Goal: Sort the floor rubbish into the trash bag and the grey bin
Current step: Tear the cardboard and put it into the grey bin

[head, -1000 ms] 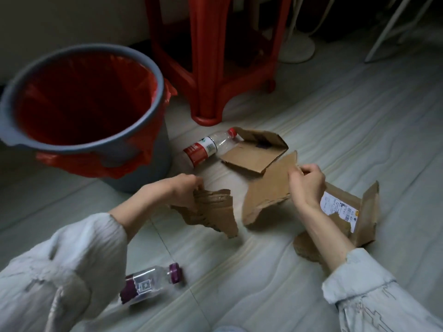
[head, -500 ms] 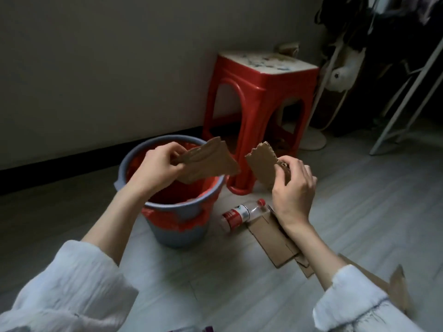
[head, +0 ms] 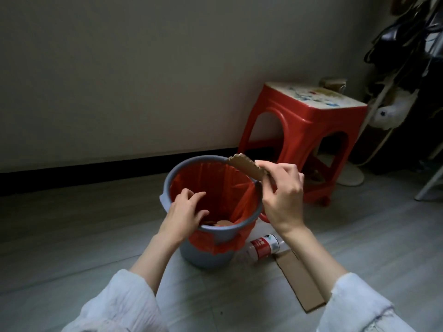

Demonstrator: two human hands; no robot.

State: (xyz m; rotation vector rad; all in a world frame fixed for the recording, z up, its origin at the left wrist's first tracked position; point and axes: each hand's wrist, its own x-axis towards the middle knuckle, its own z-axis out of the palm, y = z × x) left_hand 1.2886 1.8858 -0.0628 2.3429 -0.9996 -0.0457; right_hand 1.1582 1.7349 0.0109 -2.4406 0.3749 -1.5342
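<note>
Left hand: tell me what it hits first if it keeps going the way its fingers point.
The left hand points forward and down into the grey bin. Going on, it would probably meet the red trash bag lining the far inside wall, or the cardboard scraps at the bottom; depth is unclear.

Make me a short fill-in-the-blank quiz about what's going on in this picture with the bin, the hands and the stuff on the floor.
1. The right hand pinches a torn piece of ____ over the grey bin.
2. The bag lining the bin is ____ in colour.
3. The left hand is over the bin and holds ____.
4. A plastic bottle lies on the floor beside the bin, on the same side as the red ____.

Missing words: cardboard; red; nothing; stool
</note>
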